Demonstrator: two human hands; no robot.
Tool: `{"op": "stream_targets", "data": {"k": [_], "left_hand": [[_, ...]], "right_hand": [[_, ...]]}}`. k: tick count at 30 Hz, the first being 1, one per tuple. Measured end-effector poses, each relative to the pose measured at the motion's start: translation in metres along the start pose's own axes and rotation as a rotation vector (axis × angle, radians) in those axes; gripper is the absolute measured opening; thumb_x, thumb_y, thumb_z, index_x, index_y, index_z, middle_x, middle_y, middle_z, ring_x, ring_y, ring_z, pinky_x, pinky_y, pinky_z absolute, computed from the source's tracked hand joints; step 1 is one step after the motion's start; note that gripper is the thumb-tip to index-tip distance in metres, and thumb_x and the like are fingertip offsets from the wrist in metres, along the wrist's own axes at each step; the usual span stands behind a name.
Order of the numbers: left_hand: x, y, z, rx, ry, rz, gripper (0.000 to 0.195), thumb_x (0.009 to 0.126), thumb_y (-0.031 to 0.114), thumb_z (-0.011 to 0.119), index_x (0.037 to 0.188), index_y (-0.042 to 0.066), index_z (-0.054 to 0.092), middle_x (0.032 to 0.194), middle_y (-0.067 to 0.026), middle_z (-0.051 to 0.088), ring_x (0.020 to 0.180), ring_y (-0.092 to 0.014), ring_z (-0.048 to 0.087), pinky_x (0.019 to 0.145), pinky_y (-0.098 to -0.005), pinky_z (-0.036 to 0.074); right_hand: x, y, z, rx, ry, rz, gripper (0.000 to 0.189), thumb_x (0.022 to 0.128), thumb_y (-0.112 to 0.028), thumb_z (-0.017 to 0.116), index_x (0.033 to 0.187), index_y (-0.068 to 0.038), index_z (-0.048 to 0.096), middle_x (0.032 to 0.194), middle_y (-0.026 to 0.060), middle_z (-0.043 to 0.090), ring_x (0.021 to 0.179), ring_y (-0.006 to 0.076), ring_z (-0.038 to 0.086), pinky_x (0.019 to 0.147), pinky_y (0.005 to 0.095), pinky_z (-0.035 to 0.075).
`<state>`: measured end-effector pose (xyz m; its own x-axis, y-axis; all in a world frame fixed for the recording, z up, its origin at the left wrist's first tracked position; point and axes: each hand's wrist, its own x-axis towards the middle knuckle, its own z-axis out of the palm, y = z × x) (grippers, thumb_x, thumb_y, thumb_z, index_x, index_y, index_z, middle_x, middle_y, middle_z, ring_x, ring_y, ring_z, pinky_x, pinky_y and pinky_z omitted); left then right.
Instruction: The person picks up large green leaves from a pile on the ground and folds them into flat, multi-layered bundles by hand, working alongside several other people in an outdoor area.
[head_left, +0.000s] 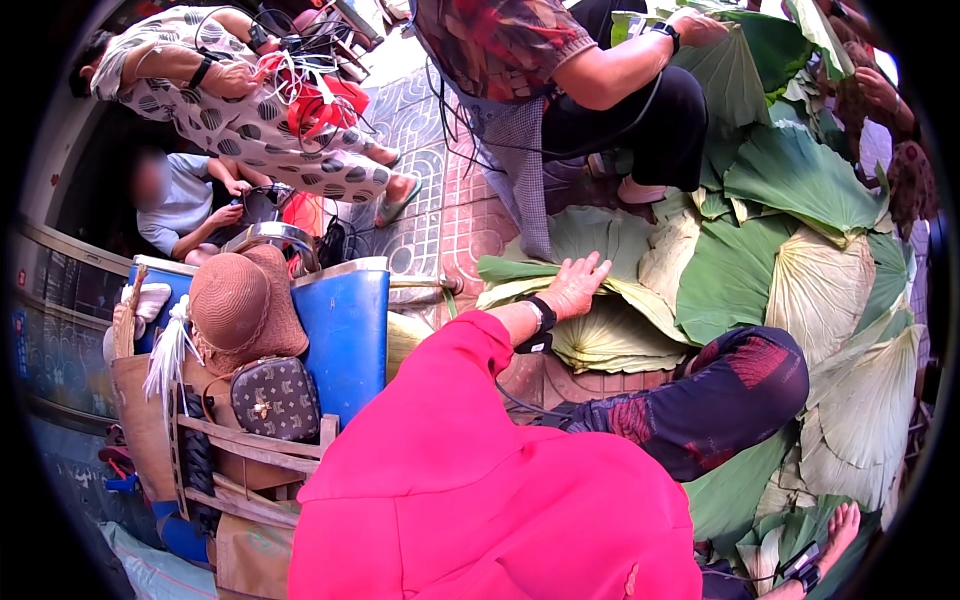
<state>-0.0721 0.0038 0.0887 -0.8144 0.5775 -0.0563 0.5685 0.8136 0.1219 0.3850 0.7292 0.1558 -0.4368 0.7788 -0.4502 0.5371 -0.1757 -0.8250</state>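
My left hand (576, 286) lies palm down, fingers spread, on the folded edge of a lotus leaf in a small stack (626, 341) on the paving. Its wrist bears a black band. At the lower right, my right hand (841, 523) rests against a green lotus leaf (810, 529), its fingers extended and its palm side hidden; nothing is visibly held. Large lotus leaves, some with the green face (739, 270) up and others with the pale, veined underside (821, 281) up, overlap along the right side. My bent knee in dark patterned trousers stands between the hands.
A person in a patterned shirt (495, 45) sits ahead, a hand on upright leaves. Two other people are at the upper left with cords. On my left are a blue plastic container (341, 337), a woven hat (236, 300), a patterned bag (275, 399) and a wooden chair frame (255, 442).
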Motion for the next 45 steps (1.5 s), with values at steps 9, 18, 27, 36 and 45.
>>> {"op": "stream_targets", "data": {"k": [9, 18, 27, 36, 45], "left_hand": [[0.014, -0.016, 0.018, -0.003, -0.071, -0.011, 0.049, 0.066, 0.002, 0.057, 0.112, 0.007, 0.043, 0.095, -0.0167, 0.051, 0.084, -0.035, 0.056, 0.072, -0.0433, 0.045], [0.043, -0.028, -0.092, -0.124, 0.101, -0.122, 0.03, 0.071, 0.004, 0.054, 0.099, 0.013, 0.051, 0.094, -0.0128, 0.057, 0.088, -0.036, 0.057, 0.075, -0.043, 0.046], [0.089, 0.01, -0.236, -0.52, 0.367, -0.056, 0.04, 0.064, 0.008, 0.07, 0.102, 0.011, 0.058, 0.078, -0.004, 0.062, 0.07, -0.014, 0.059, 0.066, -0.0265, 0.046], [0.149, 0.183, -0.326, -1.453, 0.43, 0.321, 0.043, 0.07, -0.007, 0.062, 0.111, 0.0, 0.054, 0.098, -0.0061, 0.062, 0.087, -0.016, 0.059, 0.08, -0.0275, 0.047], [0.173, 0.401, -0.3, -2.023, -0.299, 0.183, 0.019, 0.076, 0.0, 0.063, 0.094, 0.0, 0.057, 0.09, -0.0088, 0.061, 0.08, -0.021, 0.06, 0.073, -0.0339, 0.05]], "right_hand": [[-0.029, -0.026, 0.031, -0.031, 0.077, 0.005, 0.047, 0.085, -0.036, 0.057, 0.124, -0.011, 0.048, 0.116, 0.0098, 0.056, 0.101, 0.0204, 0.057, 0.078, 0.0284, 0.046], [-0.073, -0.069, 0.061, -0.019, 0.106, -0.077, 0.045, 0.086, -0.031, 0.058, 0.121, -0.004, 0.049, 0.109, 0.0109, 0.059, 0.096, 0.0179, 0.059, 0.079, 0.0268, 0.047], [-0.119, -0.108, 0.093, 0.057, 0.058, -0.226, 0.041, 0.087, -0.028, 0.056, 0.12, -0.004, 0.05, 0.106, 0.0088, 0.06, 0.091, 0.0149, 0.06, 0.075, 0.0252, 0.047], [-0.193, -0.16, 0.14, 0.171, -0.151, -0.415, 0.033, 0.087, -0.025, 0.057, 0.111, -0.003, 0.054, 0.094, 0.0076, 0.063, 0.08, 0.0103, 0.061, 0.07, 0.0225, 0.048], [-0.23, -0.178, 0.124, 0.369, -0.167, -0.625, 0.034, 0.086, -0.021, 0.057, 0.11, 0.003, 0.052, 0.093, 0.0137, 0.063, 0.08, 0.0164, 0.062, 0.073, 0.0277, 0.049]]}}
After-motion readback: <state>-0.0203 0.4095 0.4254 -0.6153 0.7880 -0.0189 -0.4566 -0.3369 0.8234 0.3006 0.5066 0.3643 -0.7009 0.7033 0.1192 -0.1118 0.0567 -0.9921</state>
